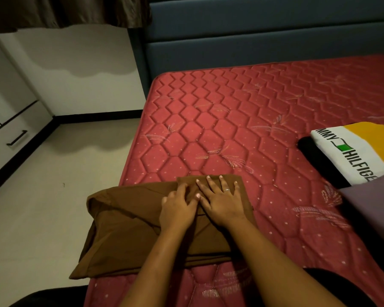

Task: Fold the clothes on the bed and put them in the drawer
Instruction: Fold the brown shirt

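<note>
A brown garment [124,231] lies partly folded at the near left corner of the red quilted mattress [208,120], with its left part hanging past the mattress edge. My right hand [222,200] lies flat on the garment's folded right part, fingers spread. My left hand [179,209] sits just beside it on the same cloth, its fingers bent into a crease of the fabric. At the right edge lies a folded white and yellow printed shirt [359,151] on top of a black garment [319,160].
A purple-grey cloth [377,204] lies at the right edge of the bed. White drawers with a black handle [17,138] stand at the far left across the pale floor [53,196]. A dark blue headboard [264,36] closes the far side.
</note>
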The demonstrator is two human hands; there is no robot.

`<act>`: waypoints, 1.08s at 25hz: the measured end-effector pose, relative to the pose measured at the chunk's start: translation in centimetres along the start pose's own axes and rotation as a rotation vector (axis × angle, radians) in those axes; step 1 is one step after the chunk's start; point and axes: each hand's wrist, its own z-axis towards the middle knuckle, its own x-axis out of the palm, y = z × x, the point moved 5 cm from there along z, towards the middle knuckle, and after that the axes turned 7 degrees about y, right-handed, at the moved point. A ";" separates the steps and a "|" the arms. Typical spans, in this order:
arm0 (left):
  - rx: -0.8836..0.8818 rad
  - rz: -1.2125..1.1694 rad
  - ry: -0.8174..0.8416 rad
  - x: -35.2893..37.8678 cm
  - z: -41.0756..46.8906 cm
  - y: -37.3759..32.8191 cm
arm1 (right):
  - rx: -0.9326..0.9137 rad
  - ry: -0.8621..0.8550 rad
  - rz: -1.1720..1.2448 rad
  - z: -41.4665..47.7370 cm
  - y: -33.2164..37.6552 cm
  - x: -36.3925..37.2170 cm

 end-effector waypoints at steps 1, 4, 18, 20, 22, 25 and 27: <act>0.014 0.156 -0.046 1.1 -0.4 0.3 | -0.009 0.000 -0.007 0.0 0.1 0.0; 0.007 0.334 -0.171 2.1 -1.3 1.0 | -0.012 0.018 0.013 -0.2 0.0 -0.1; 0.364 0.498 -0.142 -0.3 2.4 -2.0 | 0.084 0.063 0.057 -0.3 -1.4 -0.7; 0.349 0.517 0.039 0.9 4.0 -1.9 | 0.071 0.057 0.055 -0.4 -1.3 -0.8; 0.169 0.453 0.170 1.0 5.6 0.1 | 0.072 0.058 0.063 -0.4 -1.6 -0.8; 0.041 0.448 0.161 0.4 6.0 2.1 | 0.116 0.086 0.113 -0.2 -2.1 -0.6; -0.010 0.474 0.153 -0.2 5.6 2.9 | 0.157 0.119 0.169 -0.2 -2.5 -0.8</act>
